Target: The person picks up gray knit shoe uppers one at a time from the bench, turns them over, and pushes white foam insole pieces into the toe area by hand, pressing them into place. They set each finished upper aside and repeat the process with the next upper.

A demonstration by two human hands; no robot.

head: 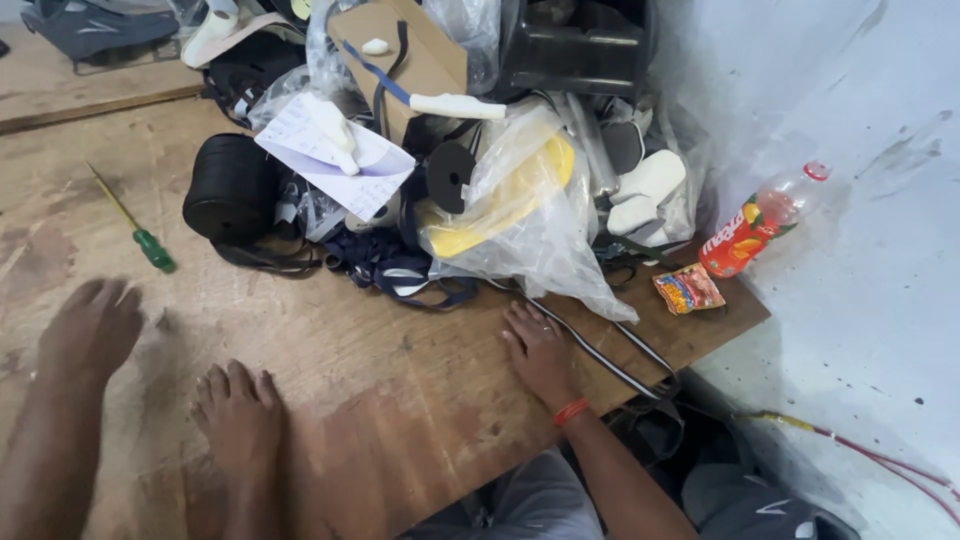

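My right hand (540, 352) lies flat, palm down, on the wooden board (400, 400), fingers apart and holding nothing. A red thread (571, 411) circles its wrist. Just to its right a black-and-white strap (600, 355) runs across the board to the edge. My two bare feet (235, 415) rest on the board at the lower left. My left hand is out of sight.
A heap fills the back of the board: a black strap roll (232, 187), paper sheets (335, 152), a clear bag with a yellow item (520, 200), and dark straps (390, 265). A green-handled screwdriver (140, 235) lies left. An orange drink bottle (755, 225) and a snack packet (688, 290) sit right.
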